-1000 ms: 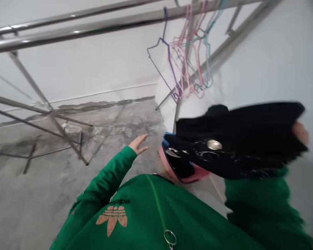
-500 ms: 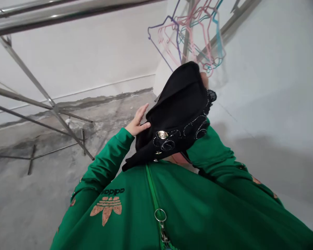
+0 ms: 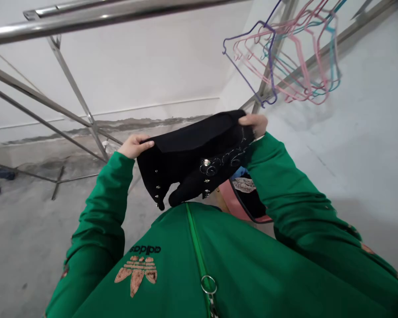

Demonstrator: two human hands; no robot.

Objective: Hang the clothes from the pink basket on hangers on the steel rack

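Note:
A black garment (image 3: 185, 145) with round metal buttons and silvery stitched swirls is stretched between my two hands in front of my chest; its exact kind does not show. My left hand (image 3: 136, 145) pinches its upper left corner, thumb on top. At the upper right end, my right hand (image 3: 255, 123) grips the edge with curled fingers. The cloth sags between them, and its button-lined lower parts hang apart close to my jacket.
Pink, blue-green and purple hangers (image 3: 268, 62) hang from a metal frame at the upper right. A steel rail (image 3: 119, 20) crosses above, with crossed rack legs (image 3: 91, 123) at left. Below my right forearm stands a pink container (image 3: 228, 196) holding cloth.
My left hand has moved left and closed on the garment's edge, after being open beside it. The garment is now spread wide and lower, and my right hand has come into view.

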